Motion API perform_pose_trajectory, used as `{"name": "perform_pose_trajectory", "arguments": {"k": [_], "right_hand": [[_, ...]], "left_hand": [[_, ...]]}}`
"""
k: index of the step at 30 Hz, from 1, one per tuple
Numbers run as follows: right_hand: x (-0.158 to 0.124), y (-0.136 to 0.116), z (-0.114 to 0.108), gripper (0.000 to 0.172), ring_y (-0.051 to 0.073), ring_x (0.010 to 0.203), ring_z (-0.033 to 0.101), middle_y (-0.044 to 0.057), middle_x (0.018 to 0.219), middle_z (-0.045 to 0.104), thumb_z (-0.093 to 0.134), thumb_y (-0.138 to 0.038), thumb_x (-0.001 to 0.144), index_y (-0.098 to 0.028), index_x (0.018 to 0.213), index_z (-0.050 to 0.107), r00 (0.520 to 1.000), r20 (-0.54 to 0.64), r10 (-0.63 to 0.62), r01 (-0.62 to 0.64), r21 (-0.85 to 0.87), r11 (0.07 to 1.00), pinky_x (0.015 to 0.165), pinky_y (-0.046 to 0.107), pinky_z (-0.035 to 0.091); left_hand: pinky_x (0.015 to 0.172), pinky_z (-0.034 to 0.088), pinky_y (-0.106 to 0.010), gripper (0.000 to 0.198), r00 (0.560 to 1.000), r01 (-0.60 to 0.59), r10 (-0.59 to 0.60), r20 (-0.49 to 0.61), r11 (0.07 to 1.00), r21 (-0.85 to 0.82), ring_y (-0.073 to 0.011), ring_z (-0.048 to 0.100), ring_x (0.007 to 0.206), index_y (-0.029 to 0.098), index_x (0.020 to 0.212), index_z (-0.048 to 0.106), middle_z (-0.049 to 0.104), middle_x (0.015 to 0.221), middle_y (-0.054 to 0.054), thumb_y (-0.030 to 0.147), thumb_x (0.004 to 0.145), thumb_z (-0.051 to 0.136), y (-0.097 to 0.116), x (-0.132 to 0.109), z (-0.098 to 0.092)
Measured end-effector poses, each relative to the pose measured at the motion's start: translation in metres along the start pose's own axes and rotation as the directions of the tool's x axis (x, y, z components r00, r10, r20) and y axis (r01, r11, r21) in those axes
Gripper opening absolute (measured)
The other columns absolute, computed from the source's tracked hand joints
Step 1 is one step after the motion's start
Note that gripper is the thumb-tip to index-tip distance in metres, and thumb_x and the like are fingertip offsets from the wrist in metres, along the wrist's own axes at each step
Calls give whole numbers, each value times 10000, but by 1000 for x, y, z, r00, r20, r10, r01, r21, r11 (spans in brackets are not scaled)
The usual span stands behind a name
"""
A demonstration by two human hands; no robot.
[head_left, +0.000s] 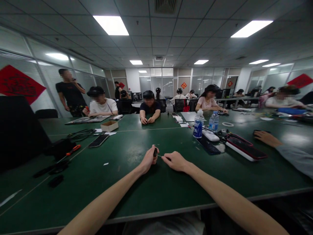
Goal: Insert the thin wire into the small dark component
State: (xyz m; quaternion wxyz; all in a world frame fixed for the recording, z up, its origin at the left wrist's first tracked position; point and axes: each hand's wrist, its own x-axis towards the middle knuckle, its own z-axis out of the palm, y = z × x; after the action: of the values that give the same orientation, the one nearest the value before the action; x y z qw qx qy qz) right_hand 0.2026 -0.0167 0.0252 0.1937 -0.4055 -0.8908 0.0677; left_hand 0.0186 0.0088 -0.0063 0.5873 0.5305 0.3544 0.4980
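Table: green top (pixel 158 192), its near edge crossing beneath both forearms.
Left hand: (pixel 148 159) angled inward, fingers curled round a small black piece (pixel 155 152), which sits upright near the middle of the table; whether it touches the top cannot be told.
Right hand: (pixel 176 161) palm down, thumb and finger pinched narrow on a thin rod (pixel 159 156) aimed at the piece; contact between the two is too small to tell.
Left side: white scrap (pixel 106 164) nearest, then orange screwdriver (pixel 73 149), with a tall black panel (pixel 19 133) blocking the view beyond.
Right side: red-rimmed phone (pixel 246 148), dark phone (pixel 207 146) and white device (pixel 210 135) lie past the right hand; a neighbour's hand (pixel 268 138) rests farther right.
Room to move: green top spreads between the left hand and the scrap, and ahead of both hands toward a pale seam; the near edge is the limit below.
Beyond: left phone (pixel 98 140) and cables (pixel 81 134), then a small box (pixel 109 126); two bottles (pixel 198 125) stand upright at right.
Far: person opposite (pixel 150 106), forearms on the table; others sit behind under ceiling lights (pixel 111 25).
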Motion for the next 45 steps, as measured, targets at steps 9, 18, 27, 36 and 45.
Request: {"name": "perform_pose_trajectory", "arguments": {"k": [9,18,27,36,45], "right_hand": [[-1,1,0,431,113,591,550,13,710,634,302,-439,947,-193,843,641,1000,14,-20,21,-14,1000,635,227,378],[1,4,5,437,145,665,592,28,747,662,312,-455,937,-210,848,662,999,-36,-35,32,-82,996,675,240,378],[1,0,9,487,128,568,556,22,677,630,267,-484,940,-197,786,629,995,-81,52,-50,18,999,631,244,386],[6,-3,22,476,136,567,539,26,669,608,297,-506,923,-193,755,613,966,-204,156,-124,161,979,558,235,370],[5,27,-6,483,120,496,485,-5,567,533,251,-471,939,-179,699,552,901,-383,202,-112,245,963,513,230,337]], "left_hand": [[377,143,-157,462,1000,-13,13,14,1000,-14,-40,198,372,173,801,473,273,510,77,621,810,359,-1,0,-1],[378,198,-159,424,996,-83,79,40,991,106,-51,260,397,178,822,447,313,530,72,584,837,327,1,-5,2],[425,273,-185,383,978,-142,184,-98,933,331,-75,337,444,186,816,449,378,562,53,542,857,314,8,-6,5],[383,218,-187,428,982,-85,127,-142,959,269,-73,261,382,194,861,436,292,502,85,595,839,287,3,0,1],[377,220,-174,421,994,-36,21,106,988,148,-64,264,404,189,870,470,298,520,75,593,820,364,-3,-12,14]]}}
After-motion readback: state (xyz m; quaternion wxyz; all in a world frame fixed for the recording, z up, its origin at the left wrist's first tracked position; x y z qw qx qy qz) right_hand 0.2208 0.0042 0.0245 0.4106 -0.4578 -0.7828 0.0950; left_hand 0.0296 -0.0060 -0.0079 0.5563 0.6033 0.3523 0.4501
